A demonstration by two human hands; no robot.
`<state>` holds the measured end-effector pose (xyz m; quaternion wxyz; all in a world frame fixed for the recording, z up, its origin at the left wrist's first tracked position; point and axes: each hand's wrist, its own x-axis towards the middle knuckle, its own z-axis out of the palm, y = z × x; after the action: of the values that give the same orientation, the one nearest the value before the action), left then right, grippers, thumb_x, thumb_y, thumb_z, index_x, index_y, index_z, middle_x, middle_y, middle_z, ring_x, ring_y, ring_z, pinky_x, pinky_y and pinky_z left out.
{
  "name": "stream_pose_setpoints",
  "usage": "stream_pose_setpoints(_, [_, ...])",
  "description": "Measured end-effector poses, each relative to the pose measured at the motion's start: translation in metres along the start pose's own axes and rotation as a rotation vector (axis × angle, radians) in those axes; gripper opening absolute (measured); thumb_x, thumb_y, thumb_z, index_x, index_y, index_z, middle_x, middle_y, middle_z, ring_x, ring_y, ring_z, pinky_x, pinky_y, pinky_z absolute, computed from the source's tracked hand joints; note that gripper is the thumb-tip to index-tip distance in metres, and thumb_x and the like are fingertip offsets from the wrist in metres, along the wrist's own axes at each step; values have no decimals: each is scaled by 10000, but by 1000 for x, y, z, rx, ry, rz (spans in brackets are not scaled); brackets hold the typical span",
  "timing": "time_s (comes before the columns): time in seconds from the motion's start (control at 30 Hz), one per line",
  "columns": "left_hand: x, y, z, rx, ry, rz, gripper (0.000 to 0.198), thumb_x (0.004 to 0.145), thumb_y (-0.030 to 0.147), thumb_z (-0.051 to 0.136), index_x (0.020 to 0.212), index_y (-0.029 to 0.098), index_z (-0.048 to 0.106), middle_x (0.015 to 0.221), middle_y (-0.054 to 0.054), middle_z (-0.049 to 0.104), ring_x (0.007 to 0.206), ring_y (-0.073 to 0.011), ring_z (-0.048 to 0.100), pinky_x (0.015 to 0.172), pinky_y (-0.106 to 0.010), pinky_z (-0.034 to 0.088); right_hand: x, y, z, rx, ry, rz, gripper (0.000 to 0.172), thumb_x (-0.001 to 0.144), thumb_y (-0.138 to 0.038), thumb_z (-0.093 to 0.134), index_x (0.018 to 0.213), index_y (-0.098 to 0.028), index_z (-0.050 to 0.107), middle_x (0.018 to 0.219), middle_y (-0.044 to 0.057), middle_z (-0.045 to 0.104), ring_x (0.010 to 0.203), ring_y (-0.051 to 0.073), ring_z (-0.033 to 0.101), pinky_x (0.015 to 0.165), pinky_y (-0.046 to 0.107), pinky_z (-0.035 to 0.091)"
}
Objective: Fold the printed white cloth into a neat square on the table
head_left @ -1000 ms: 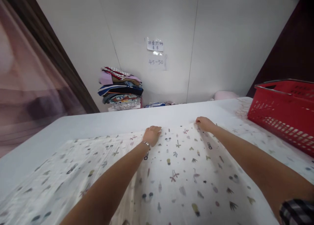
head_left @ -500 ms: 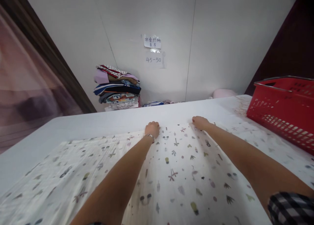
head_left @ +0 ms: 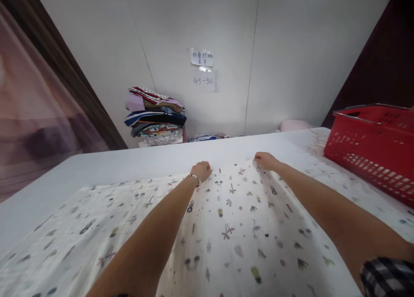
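**A:** Where's the cloth from your seat?

**B:** The cloth (head_left: 233, 232) is spread flat on the worktop (head_left: 145, 161), right under me. It's white with small prints, and my forearms run out over it.

**A:** And the grips?

**B:** Both are at the cloth's far edge. My left grip (head_left: 202, 171) is curled shut on that edge, with a bracelet (head_left: 194, 176) at the wrist. My right grip (head_left: 264, 160) is closed on the same edge, a little to the right. Creases fan back from the right one, so I judge it's pulling the harder of the two.

**A:** How would you do this bit well?

**B:** I'd hold both grips level and tension them evenly, so the edge runs straight instead of bowing between them. Fabric this thin should slide easily on the worktop. So I'd make slow, low moves, because lifting it high could let it billow and wrinkle.

**A:** Anything to mind around it?

**B:** The red basket (head_left: 371, 146) stands to the right of the cloth, well apart from my right grip. I can't tell whether it sits on the fabric. Beyond the cloth's far edge there's bare worktop. Past that, a stack of folded fabrics (head_left: 155, 115) sits by the wall, with a paper note (head_left: 202, 58) stuck higher up.
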<state>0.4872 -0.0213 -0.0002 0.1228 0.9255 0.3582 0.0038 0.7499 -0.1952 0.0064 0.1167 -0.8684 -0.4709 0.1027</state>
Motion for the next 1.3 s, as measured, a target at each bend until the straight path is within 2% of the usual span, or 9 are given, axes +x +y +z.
stream_pose_setpoints(0.13, [1,1,-4,-15,-44,-4,151,758,304,494,834,223,596,993,-25,640,948,-193,567,881,-334,395,-4,-3,-3,44,-36,33,174,847,-234,416,915,-173,564,707,27,611,501,100,486,521,215,346])
stream_pose_setpoints(0.27, [2,1,-7,-38,-74,-6,105,701,292,559,758,222,612,947,-14,651,927,-195,578,843,-312,422,-4,-4,-3,50,-87,43,121,824,-207,459,880,-174,561,673,21,597,474,101,479,513,220,344])
stream_pose_setpoints(0.43, [0,0,-11,-123,-65,-15,153,720,315,530,813,215,599,1026,-28,622,804,-165,591,621,-243,468,-1,-7,-7,41,-93,23,71,789,-185,514,839,-169,562,832,52,621,619,116,525,555,205,354])
stream_pose_setpoints(0.53, [-1,0,-16,-163,-67,-31,159,693,328,547,796,217,596,1058,-32,605,767,-170,583,523,-231,446,-2,-10,-11,54,-114,35,95,787,-186,521,872,-162,559,868,61,618,592,102,515,537,201,356])
stream_pose_setpoints(0.7, [0,0,-24,-210,-89,-45,114,668,306,568,739,222,599,758,-17,626,688,-175,563,503,-232,419,-3,-12,-16,109,-205,78,172,806,-206,495,960,-143,534,572,12,556,432,97,454,449,212,337])
stream_pose_setpoints(0.83, [-2,0,-29,-253,-49,-30,124,703,326,557,751,216,587,750,-5,621,636,-141,544,508,-219,404,-4,-14,-19,156,-215,84,228,819,-236,499,1024,-138,518,481,-30,476,408,93,424,420,201,322])
stream_pose_setpoints(1.1, [1,2,-23,-278,88,-89,103,732,298,539,778,211,571,828,-15,636,716,-147,564,579,-227,402,-9,-19,-32,209,-271,27,338,802,-387,557,1026,-140,613,580,18,551,420,66,403,426,201,347])
stream_pose_setpoints(1.2, [5,1,-17,-281,104,-95,94,739,271,521,804,220,566,848,-14,639,713,-147,568,597,-233,411,-7,-19,-27,183,-284,3,318,761,-378,602,972,-145,645,755,73,629,466,72,457,443,204,377])
stream_pose_setpoints(1.3, [7,0,-12,-277,103,-94,93,740,256,520,817,223,560,834,-10,641,715,-150,570,606,-237,412,-3,-22,-18,158,-272,-22,287,717,-345,649,935,-159,649,966,103,635,565,96,537,473,196,411])
